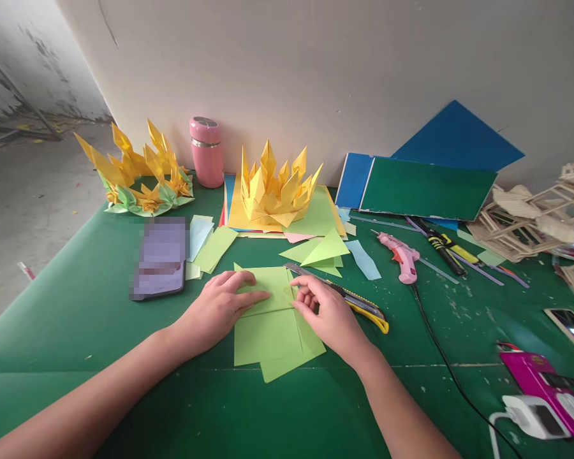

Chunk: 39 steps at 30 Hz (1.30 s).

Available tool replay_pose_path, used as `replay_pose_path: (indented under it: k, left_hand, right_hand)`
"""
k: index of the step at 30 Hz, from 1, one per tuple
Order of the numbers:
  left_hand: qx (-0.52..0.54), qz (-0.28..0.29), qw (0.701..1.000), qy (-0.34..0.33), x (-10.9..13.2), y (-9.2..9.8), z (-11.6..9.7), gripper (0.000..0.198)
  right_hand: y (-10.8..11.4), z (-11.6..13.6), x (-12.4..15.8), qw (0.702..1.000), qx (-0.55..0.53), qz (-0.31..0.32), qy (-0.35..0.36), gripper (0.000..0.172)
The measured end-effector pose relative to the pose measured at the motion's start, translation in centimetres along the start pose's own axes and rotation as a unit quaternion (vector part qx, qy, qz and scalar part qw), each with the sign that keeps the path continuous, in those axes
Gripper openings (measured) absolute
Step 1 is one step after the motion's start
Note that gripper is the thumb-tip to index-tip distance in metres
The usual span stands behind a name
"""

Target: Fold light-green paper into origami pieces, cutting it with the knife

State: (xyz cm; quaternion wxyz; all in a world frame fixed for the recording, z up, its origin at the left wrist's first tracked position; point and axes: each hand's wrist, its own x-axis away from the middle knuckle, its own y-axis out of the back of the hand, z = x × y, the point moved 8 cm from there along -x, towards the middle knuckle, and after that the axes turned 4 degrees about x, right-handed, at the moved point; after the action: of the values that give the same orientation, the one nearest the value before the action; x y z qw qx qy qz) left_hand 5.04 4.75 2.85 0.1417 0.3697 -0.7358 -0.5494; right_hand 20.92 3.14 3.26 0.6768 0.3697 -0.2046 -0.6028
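Light green paper sheets (268,335) lie stacked on the green table (86,306) in front of me. My left hand (220,306) rests on the top sheet, index finger stretched out flat along a fold. My right hand (325,312) has its fingers curled at the sheet's right edge, pinching the paper. A yellow utility knife (363,306) lies just behind my right hand, partly hidden by it.
A phone (160,258) lies at the left. Folded green triangles (323,252), a yellow paper crown (275,185), a yellow-green paper flower (138,172) and a pink flask (206,152) stand behind. A pink glue gun (402,255), coloured boards (421,185), stick models (536,217) and a charger (540,389) are at the right.
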Motion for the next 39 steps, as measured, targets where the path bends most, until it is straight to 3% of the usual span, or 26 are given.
replay_pose_path:
  k: [17,39]
  left_hand:
    - [0.005,0.010,1.000,-0.011,-0.2,0.1,0.0,0.037]
    - [0.004,0.013,1.000,-0.017,-0.3,0.2,-0.2,0.024]
  right_hand:
    - [-1.3,2.1,0.2,0.992,0.094,-0.006,0.078,0.039]
    - [-4.8,7.3,-0.1,0.979,0.083,-0.014,0.183,0.031]
